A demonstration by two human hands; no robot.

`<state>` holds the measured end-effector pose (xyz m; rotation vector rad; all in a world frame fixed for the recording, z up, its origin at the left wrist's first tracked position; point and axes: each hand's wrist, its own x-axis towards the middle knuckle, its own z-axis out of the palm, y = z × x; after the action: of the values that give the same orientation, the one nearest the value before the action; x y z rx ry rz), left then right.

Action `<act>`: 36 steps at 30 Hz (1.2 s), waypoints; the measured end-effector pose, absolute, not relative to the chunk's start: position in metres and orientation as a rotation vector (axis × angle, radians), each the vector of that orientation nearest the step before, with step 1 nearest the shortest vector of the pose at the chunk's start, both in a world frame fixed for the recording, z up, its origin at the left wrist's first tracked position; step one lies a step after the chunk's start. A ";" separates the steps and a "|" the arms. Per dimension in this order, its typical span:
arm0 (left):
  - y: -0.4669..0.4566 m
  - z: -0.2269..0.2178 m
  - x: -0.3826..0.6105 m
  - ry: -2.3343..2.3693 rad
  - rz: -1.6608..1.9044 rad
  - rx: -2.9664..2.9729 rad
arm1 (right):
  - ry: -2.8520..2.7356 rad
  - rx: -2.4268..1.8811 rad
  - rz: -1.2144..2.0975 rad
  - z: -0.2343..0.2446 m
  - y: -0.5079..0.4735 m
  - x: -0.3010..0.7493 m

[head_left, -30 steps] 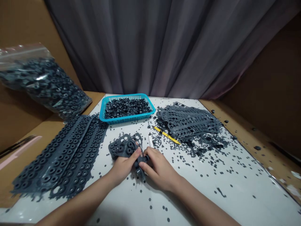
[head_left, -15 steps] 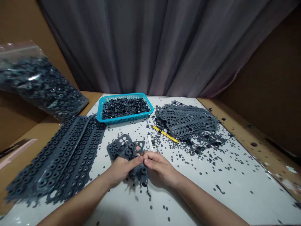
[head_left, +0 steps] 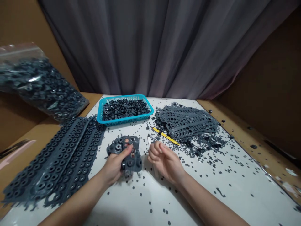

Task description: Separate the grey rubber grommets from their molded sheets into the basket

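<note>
A bent piece of dark grey rubber sheet (head_left: 130, 163), with raised rings and some open holes, is gripped in my left hand (head_left: 112, 168), the thumb pressed across its top. Just to its right, apart from the sheet, my right hand (head_left: 167, 164) is turned partly palm up with its fingers curled in. Whatever it may hold is hidden by the fingers. A white pen-like tool (head_left: 149, 140) lies partly behind that hand, and a yellow craft knife (head_left: 166, 136) rests beyond it. Farther back stands a blue basket (head_left: 124, 121) filled with small dark rubber rings.
Uncut ringed rubber sheets (head_left: 58, 163) lie stacked at the left. Sheets full of holes (head_left: 191, 121) are piled at the right, amid many small dark discs scattered over the white table (head_left: 211, 201). A clear bag (head_left: 39, 81) of rubber pieces leans at the back left.
My right hand has come away from the rubber sheet, moving right and turning palm up with curled fingers. The left hand still grips the sheet, now folded more compactly and shifted slightly left.
</note>
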<state>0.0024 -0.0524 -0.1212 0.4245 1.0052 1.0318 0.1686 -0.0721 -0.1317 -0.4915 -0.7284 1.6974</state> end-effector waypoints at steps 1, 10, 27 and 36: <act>-0.052 -0.123 0.002 0.990 1.022 0.449 | -0.845 -0.562 1.629 -0.132 -0.073 0.169; -0.057 -0.149 -0.005 0.890 0.898 0.993 | -1.933 -1.168 0.825 -0.125 -0.084 0.172; -0.060 -0.141 -0.005 1.134 0.549 1.397 | -2.209 -1.175 0.717 -0.123 -0.084 0.173; -0.062 -0.152 0.006 1.016 0.842 0.907 | -0.965 -0.783 1.715 -0.140 -0.081 0.159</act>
<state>0.0058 -0.0623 -0.1518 0.9069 1.0161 0.8419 0.1593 -0.0808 -0.1400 -0.7835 -0.9648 1.7146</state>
